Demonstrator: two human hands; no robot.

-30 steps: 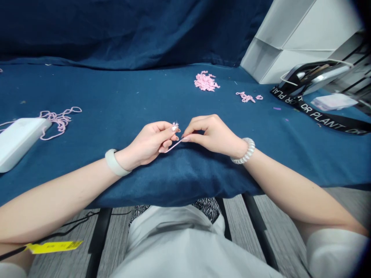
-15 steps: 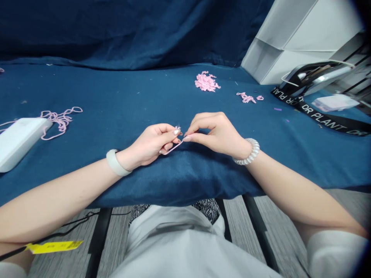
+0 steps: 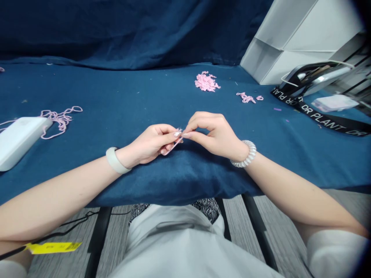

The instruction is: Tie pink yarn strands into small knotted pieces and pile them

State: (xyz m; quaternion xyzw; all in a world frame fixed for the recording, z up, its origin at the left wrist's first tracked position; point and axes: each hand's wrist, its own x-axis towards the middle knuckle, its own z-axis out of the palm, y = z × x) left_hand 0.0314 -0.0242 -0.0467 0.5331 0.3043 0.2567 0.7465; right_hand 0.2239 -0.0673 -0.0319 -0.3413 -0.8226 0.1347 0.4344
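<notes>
My left hand (image 3: 156, 142) pinches a short piece of pink yarn (image 3: 173, 147) between thumb and forefinger, with frayed ends showing above the thumb. From the left, my right hand (image 3: 213, 133) meets it, thumb and forefinger pressed together on the same yarn near the left thumb. A strand slants down from the fingertips toward the curled left fingers. Both hands hover close together over the front part of the blue cloth (image 3: 130, 100). How the yarn runs between the fingertips is too small to make out.
A pile of pink yarn pieces (image 3: 206, 82) lies beyond the hands, with a smaller cluster (image 3: 245, 97) to its right. At left, loose pink yarn (image 3: 62, 119) lies beside a white box-shaped object (image 3: 23, 141). White boxes (image 3: 278, 61) and a black lettered strap (image 3: 324, 119) occupy the right.
My right hand has shifted slightly left, bringing its fingertips against those of my left hand. Less of the yarn shows between them. The left hand has barely moved.
</notes>
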